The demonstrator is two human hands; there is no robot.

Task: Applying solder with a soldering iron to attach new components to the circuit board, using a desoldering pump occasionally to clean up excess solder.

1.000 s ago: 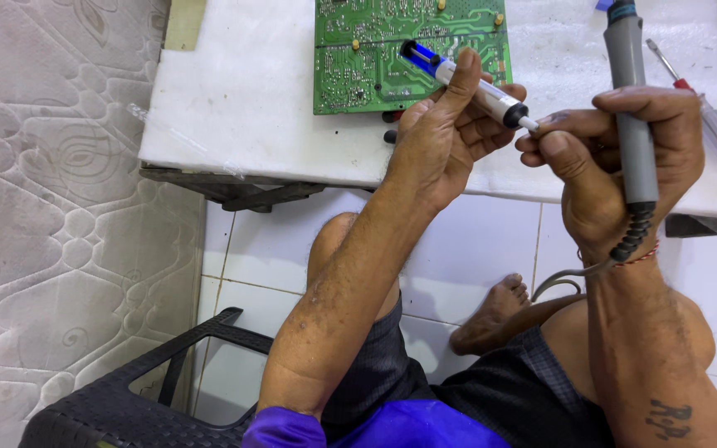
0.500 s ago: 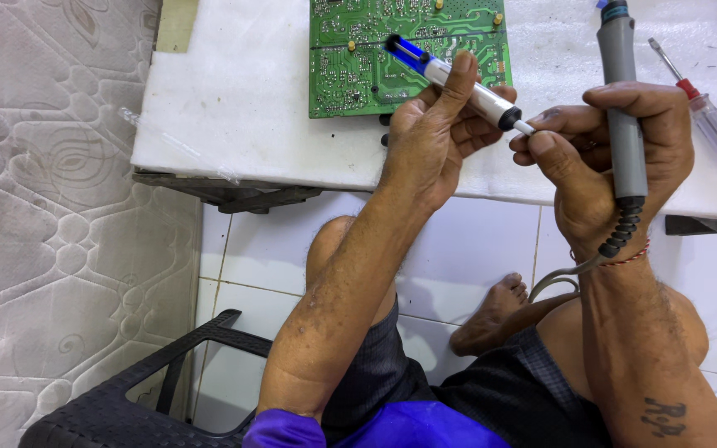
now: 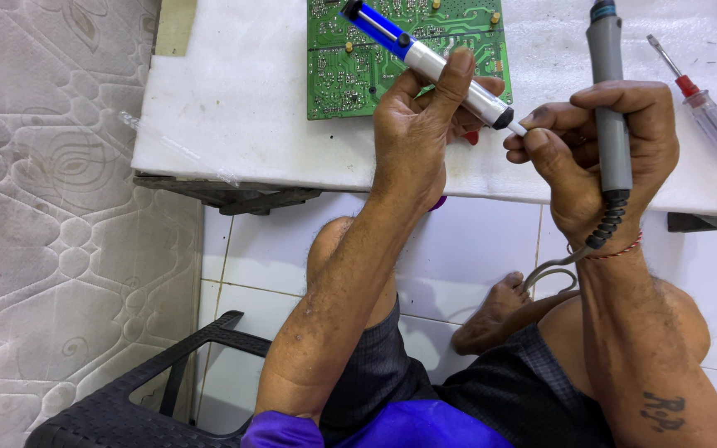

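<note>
My left hand (image 3: 417, 137) grips a blue and silver desoldering pump (image 3: 433, 62), held slanted over the edge of a white table (image 3: 234, 108). My right hand (image 3: 599, 158) holds a grey soldering iron (image 3: 612, 99) upright in its fist, while its thumb and forefinger pinch the pump's white tip (image 3: 518, 129). A green circuit board (image 3: 342, 58) lies on the table just behind the left hand.
A screwdriver (image 3: 707, 108) with a clear handle and red collar lies at the table's right. A quilted mattress (image 3: 51, 232) fills the left side. A black plastic stool (image 3: 143, 398) stands at lower left. My legs and bare foot (image 3: 491, 319) rest on white floor tiles.
Both hands and the tools have stayed together; the view has shifted slightly, so the board and pump sit a little higher in the frame.
</note>
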